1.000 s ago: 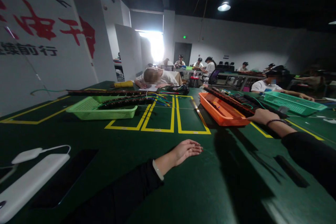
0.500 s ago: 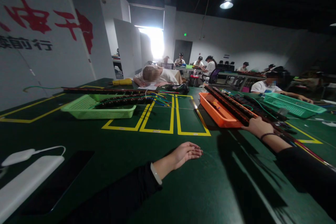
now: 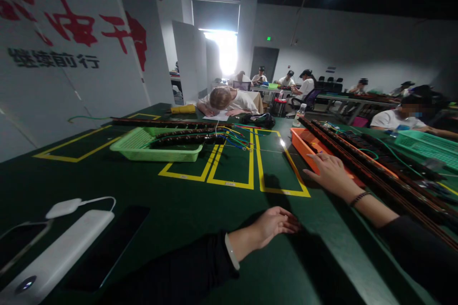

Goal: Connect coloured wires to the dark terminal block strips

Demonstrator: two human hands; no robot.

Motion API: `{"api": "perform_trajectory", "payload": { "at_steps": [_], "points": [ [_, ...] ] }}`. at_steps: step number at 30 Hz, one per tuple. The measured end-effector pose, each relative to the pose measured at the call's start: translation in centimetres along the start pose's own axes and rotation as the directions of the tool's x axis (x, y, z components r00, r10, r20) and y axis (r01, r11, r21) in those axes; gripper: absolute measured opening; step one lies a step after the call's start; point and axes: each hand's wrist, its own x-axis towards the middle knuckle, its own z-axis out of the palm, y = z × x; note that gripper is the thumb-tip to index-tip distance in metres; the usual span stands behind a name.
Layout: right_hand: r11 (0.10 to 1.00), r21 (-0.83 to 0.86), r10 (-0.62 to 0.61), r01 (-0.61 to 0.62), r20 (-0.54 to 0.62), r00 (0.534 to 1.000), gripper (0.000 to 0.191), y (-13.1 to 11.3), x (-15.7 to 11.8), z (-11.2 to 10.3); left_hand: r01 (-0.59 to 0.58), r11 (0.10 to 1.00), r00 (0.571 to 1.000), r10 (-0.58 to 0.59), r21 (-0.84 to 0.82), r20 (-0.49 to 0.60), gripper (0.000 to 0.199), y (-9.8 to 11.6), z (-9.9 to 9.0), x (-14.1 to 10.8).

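My left hand (image 3: pixel 275 227) lies on its side on the green tabletop (image 3: pixel 171 209), fingers stretched out and holding nothing. Over the near end of the orange basket (image 3: pixel 301 147) is my right hand (image 3: pixel 331 174), its fingers spread; no object shows in its grip. Long dark strips (image 3: pixel 348 155) with brown edges lie across the basket, just right of that hand. To the left, a light green basket (image 3: pixel 161 154) holds one end of a dark wiring bundle (image 3: pixel 186 138), whose coloured leads reach over yellow tape outlines.
At the left are a white power bank (image 3: pixel 71 243) with a cable and a black phone (image 3: pixel 110 245). A teal basket (image 3: pixel 427 145) stands at the right. Across the table a person (image 3: pixel 229 100) rests head-down; others sit farther back. A bottle (image 3: pixel 299 113) stands beyond the orange basket.
The view has turned left. My right hand has left the dark strips and moved over the orange basket, with its fingers spreading. The left hand stays stretched out on the table.
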Motion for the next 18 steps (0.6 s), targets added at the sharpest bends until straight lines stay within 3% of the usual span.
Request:
{"api": "perform_trajectory", "payload": {
  "at_steps": [3, 6, 11, 15, 18],
  "points": [
    [0.978, 0.114, -0.169, 0.177, -0.078, 0.983, 0.051, -4.7, 4.0, -0.7, 0.023, 0.998, 1.0, -0.022, -0.065, 0.007, 0.02, -0.4, -0.2, 0.3],
    [0.927, 0.158, -0.315, 0.341, -0.169, 0.934, 0.049, -9.3, 8.0, -1.7, 0.045, 0.997, 0.999, -0.045, -0.068, 0.005, 0.02, -0.9, -0.3, 0.6],
    [0.85, 0.151, -0.466, 0.505, -0.232, 0.854, 0.048, -16.7, 13.4, -3.6, 0.019, 0.995, 0.998, -0.012, -0.1, 0.069, 0.026, -2.6, -1.3, 2.1],
    [0.814, 0.082, -0.548, 0.575, -0.22, 0.807, 0.054, -21.6, 16.2, -4.0, 0.058, 0.995, 0.976, -0.039, -0.084, 0.215, 0.042, -3.8, -2.5, 3.4],
    [0.792, 0.014, -0.598, 0.611, -0.191, 0.779, 0.06, -24.4, 17.7, -3.6, 0.007, 0.999, 0.94, 0.006, -0.037, 0.341, 0.048, -3.2, -3.0, 3.4]
  ]
}}
